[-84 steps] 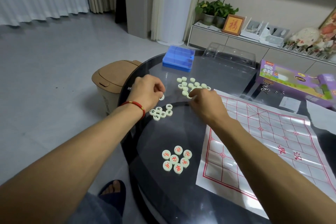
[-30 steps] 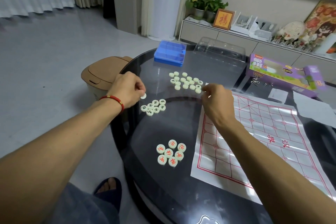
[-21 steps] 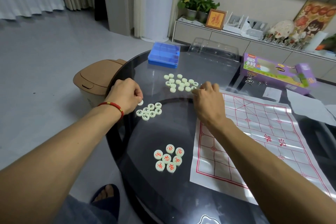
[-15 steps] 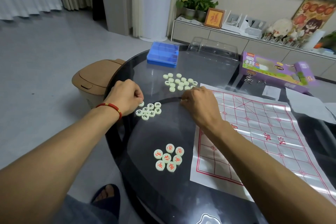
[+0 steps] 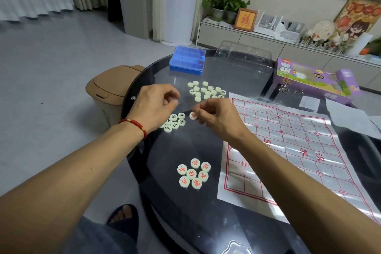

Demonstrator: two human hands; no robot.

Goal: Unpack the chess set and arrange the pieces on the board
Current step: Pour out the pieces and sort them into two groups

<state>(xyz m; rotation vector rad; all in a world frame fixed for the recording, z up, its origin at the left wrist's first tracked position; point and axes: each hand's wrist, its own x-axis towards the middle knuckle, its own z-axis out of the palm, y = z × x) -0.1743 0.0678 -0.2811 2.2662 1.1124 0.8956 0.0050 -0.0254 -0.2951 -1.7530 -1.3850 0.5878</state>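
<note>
My right hand pinches a cream disc with a red character just above the dark glass table. My left hand hovers with curled fingers over a cluster of black-lettered pieces and holds nothing that I can see. A group of red-lettered pieces lies nearer to me. Several unsorted pieces, mostly face down, lie farther back. The paper board with red lines is spread out at the right.
A blue compartment case and a clear plastic lid sit at the table's far edge. A purple game box and loose papers lie at the right. A tan bin stands on the floor left of the table.
My right hand left the unsorted pile and came back toward me with a red-lettered piece pinched. My left hand lifted off the black-lettered cluster.
</note>
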